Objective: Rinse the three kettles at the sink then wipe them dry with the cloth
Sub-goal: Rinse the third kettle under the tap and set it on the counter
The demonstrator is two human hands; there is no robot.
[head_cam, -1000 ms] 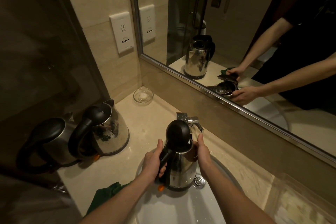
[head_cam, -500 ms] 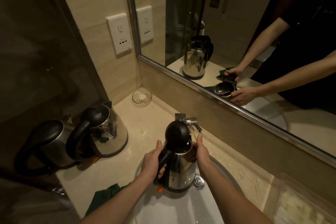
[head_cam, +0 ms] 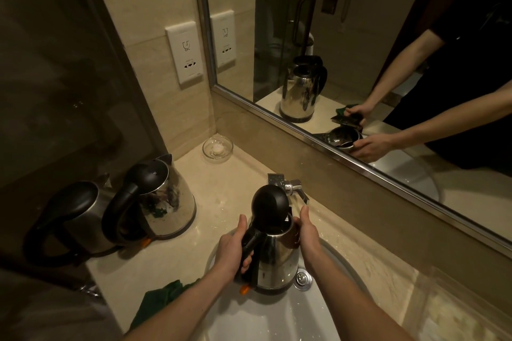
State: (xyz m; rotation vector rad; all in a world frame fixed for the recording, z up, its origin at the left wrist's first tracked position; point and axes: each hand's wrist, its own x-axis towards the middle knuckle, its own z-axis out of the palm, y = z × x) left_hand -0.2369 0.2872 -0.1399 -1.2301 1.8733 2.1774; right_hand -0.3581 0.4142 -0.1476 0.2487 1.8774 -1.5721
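Observation:
A steel kettle [head_cam: 277, 260] with its black lid flipped open stands upright over the white sink [head_cam: 277, 318], under the chrome tap [head_cam: 293, 188]. My left hand [head_cam: 231, 250] grips its black handle. My right hand [head_cam: 307, 232] presses against the kettle's body near the rim. Two more steel kettles rest on the counter to the left: one with a shut lid [head_cam: 163, 199] and one further left in shadow [head_cam: 72, 219]. A green cloth [head_cam: 158, 302] lies on the counter near the front edge, left of the sink.
A small glass dish [head_cam: 217, 148] sits in the counter's back corner. A wall socket plate [head_cam: 185, 54] is above it. A large mirror [head_cam: 388, 50] runs along the back wall. A dark glass panel stands to the left behind the kettles.
Both hands stay on the kettle over the sink. The view has shifted slightly; nothing else has visibly moved.

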